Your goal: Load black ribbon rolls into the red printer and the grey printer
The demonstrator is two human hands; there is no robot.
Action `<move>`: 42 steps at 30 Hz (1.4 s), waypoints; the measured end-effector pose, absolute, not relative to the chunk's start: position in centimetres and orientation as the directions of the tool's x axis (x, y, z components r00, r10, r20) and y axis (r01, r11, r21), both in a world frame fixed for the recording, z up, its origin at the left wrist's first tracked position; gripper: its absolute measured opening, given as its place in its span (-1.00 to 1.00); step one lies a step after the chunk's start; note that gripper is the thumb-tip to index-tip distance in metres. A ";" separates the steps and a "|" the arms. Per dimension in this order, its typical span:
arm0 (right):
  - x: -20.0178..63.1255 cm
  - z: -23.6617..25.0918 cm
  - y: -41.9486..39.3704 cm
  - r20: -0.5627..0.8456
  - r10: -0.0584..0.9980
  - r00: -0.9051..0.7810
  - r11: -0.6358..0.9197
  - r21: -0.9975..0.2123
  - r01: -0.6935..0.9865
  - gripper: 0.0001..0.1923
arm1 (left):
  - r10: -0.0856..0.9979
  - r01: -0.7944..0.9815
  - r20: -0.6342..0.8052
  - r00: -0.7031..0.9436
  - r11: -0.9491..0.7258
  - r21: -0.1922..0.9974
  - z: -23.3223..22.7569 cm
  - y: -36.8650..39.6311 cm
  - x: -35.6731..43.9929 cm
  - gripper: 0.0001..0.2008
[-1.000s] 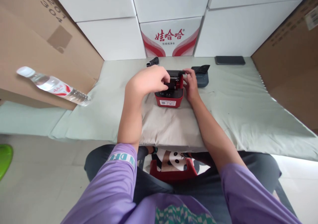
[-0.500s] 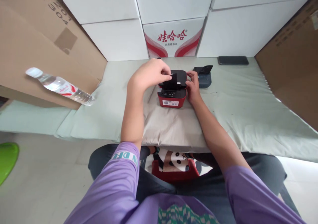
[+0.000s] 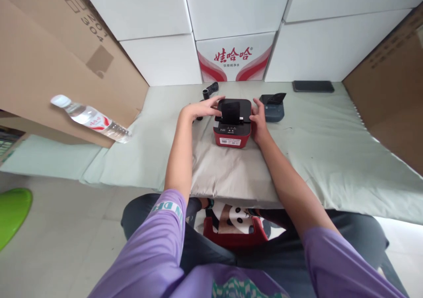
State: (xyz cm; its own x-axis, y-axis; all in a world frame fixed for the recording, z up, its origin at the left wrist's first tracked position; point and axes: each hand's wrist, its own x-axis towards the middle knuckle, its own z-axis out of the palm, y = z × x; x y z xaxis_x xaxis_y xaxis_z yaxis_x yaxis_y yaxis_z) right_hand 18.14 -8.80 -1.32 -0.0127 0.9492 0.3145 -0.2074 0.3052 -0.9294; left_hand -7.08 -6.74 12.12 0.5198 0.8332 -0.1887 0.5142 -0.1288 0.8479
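A small red and black label printer (image 3: 233,135) sits on the cloth-covered table, with a black strip (image 3: 230,112) standing out of its top slot. Against the printer's left side is my left hand (image 3: 206,107), its thumb by the slot and its fingers toward the back corner. My right hand (image 3: 259,121) grips the right side, fingers bent along the edge. Just beyond it lies a second, dark blue-grey device (image 3: 273,111), which also has a black strip rising from its top. Behind my left hand is a black cable (image 3: 213,87), partly hidden.
White cartons (image 3: 234,58) are stacked along the back. Brown cardboard boxes stand at the left (image 3: 66,64) and right (image 3: 393,86). A water bottle (image 3: 95,121) is at the left, a black phone (image 3: 313,86) at the back right. A green rounded object (image 3: 15,214) is on the floor.
My left hand has let go of the black strip and moved down to the printer's left side. The strip now stands free, and the cable behind has come into view.
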 end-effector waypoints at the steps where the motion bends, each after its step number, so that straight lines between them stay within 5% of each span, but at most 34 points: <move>1: 18.2 -1.4 -8.7 0.312 0.950 -0.013 0.302 -0.929 -0.213 0.03 | 0.826 0.498 -0.208 0.523 -0.098 0.862 11.8 -6.7 -7.2 0.00; 12: 18.0 -1.2 -9.0 0.289 0.957 0.019 0.288 -0.941 -0.177 -0.06 | 0.826 0.471 -0.263 0.498 -0.003 0.882 11.1 -7.7 -7.7 -0.20; 16: 18.0 -0.4 -9.4 0.289 0.957 0.031 0.291 -0.943 -0.162 -0.12 | 0.872 0.280 -0.129 0.472 -0.009 0.960 8.7 -8.9 -7.3 -0.23; 22: 18.5 1.1 -11.3 0.238 0.959 0.156 0.234 -0.971 0.046 -0.52 | 0.970 -0.053 0.068 0.233 -0.057 0.997 3.9 -10.2 -3.9 -0.28; 25: 18.6 2.1 -13.6 0.214 0.974 0.075 0.201 -0.968 0.150 -0.36 | 0.988 -0.197 0.075 0.138 -0.047 0.979 2.9 -10.8 -2.2 -0.25; 30: 18.2 3.8 -16.8 0.347 0.886 -0.308 0.410 -0.896 0.169 0.22 | 0.986 -0.279 0.164 0.040 -0.147 0.949 2.0 -11.3 -1.7 -0.31; 37: 17.6 4.3 -15.8 0.442 0.848 -0.291 0.508 -0.834 0.214 0.18 | 0.954 -0.090 0.216 -0.207 -0.238 0.967 0.3 -9.8 -2.2 -0.54; 42: 16.5 3.7 -13.6 0.588 0.786 -0.191 0.619 -0.747 0.244 0.21 | 0.902 -0.201 0.387 -0.190 -0.422 0.884 0.5 -9.4 -2.1 -0.42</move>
